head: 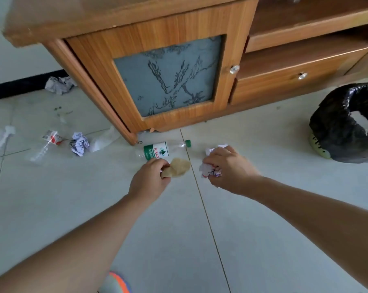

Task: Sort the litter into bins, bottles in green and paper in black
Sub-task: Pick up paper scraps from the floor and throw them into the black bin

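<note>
Nearest us, our left hand (149, 178) pinches a brown paper wad (177, 167), while our right hand (227, 166) curls round a white crumpled paper (209, 171); both are gathered, we judge, for one trip to the black bin (339, 132) on the right. Just beyond lies a bottle (159, 150) with a green cap. Farther left sit another paper ball (79, 143) and a clear bottle (46, 145) beside the cabinet (221, 98). No green bin shows.

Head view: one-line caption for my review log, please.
Left hand holds brown paper, right hand grips crumpled paper; green-capped bottle lies ahead.
</note>
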